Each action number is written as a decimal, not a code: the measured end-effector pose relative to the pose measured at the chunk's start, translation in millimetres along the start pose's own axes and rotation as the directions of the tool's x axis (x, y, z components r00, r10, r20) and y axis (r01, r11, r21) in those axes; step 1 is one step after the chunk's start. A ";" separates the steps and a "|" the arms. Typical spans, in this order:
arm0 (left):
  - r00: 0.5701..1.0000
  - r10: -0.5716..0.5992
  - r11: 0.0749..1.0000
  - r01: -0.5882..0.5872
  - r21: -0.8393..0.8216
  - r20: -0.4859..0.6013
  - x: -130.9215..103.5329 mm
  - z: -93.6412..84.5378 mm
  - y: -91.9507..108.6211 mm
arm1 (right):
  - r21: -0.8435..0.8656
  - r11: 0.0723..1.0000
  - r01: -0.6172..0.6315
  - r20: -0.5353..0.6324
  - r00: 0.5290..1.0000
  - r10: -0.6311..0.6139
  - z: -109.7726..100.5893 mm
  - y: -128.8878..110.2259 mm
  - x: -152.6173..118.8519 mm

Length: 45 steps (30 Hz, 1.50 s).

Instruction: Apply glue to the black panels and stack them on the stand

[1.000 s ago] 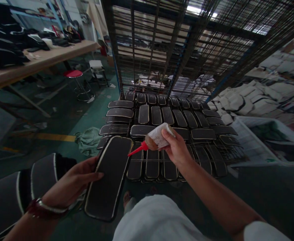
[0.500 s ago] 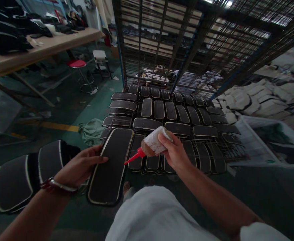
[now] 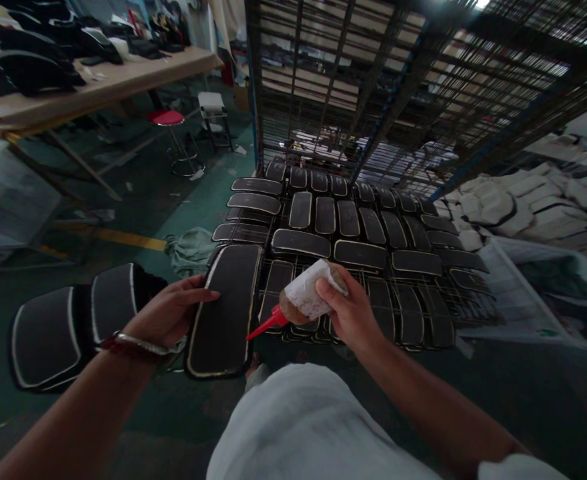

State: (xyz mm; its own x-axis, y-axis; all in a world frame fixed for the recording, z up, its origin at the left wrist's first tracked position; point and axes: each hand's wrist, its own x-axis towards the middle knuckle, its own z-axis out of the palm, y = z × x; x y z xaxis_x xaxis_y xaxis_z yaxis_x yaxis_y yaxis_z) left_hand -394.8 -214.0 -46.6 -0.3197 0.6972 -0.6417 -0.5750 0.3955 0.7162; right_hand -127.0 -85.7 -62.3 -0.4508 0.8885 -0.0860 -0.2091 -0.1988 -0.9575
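My left hand [image 3: 177,308] grips a long black panel [image 3: 226,313] by its left edge, thumb on top and fingers beneath. The panel has rounded corners and a pale line along its border. In my right hand [image 3: 349,303] is a squeeze bottle [image 3: 308,291] with a whitish, stained wrapping and a red pointed nozzle, held tilted down to the left. The nozzle tip meets the panel's right border, in its lower half. Beyond the panel, many similar black panels [image 3: 301,243] lie in rows on a wire rack.
Two stacks of black panels [image 3: 46,337] stand at the lower left. A green cloth [image 3: 189,250] lies on the floor. Behind are a red stool [image 3: 166,118], a white chair [image 3: 211,101] and a worktable [image 3: 123,83]. A white bin [image 3: 503,287] and pale piled pieces [image 3: 523,193] are at right.
The nozzle tip has moved down along the panel's right border, toward its near end. Both hands keep their hold, and the view has shifted slightly.
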 end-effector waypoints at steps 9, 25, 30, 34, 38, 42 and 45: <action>0.985 0.006 0.992 -0.027 -0.120 -0.171 -2.7 0.2 0.8 | 0.013 1.000 -0.003 0.003 1.000 0.003 -1.7 5.6 -4.2; 0.970 0.008 0.949 -0.083 -0.304 -0.242 3.7 -4.3 -25.3 | 0.320 0.844 -0.429 0.015 0.894 0.449 16.5 29.6 -7.0; 0.994 0.011 0.964 -0.040 -0.264 -0.111 -1.4 15.0 -38.0 | 0.302 0.925 -0.231 -0.074 0.962 0.264 19.7 17.9 38.7; 1.000 -0.024 0.972 0.023 -0.234 -0.001 -1.0 26.1 -46.4 | 0.134 0.990 -0.041 -0.128 0.990 0.058 26.1 10.8 67.9; 0.997 0.004 0.979 0.011 -0.204 0.071 1.6 30.6 -47.7 | 0.039 0.999 0.031 -0.092 0.995 -0.027 29.4 16.9 72.9; 0.997 0.020 0.985 -0.007 -0.171 0.077 4.6 26.7 -44.8 | 0.004 0.999 -0.045 0.022 0.999 0.045 22.6 13.9 64.2; 0.997 0.034 0.987 -0.023 -0.157 0.068 5.1 21.8 -42.3 | -0.069 0.992 -0.107 0.149 0.982 0.116 14.5 1.4 64.4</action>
State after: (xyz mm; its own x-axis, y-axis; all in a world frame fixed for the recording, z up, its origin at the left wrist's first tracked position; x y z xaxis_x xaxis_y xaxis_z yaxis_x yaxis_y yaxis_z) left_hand -355.7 -214.1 -74.2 -0.2866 0.7494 -0.5969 -0.6788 0.2809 0.6785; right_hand -168.9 -34.8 -65.2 -0.5962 0.7878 -0.1545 -0.0998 -0.2637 -0.9594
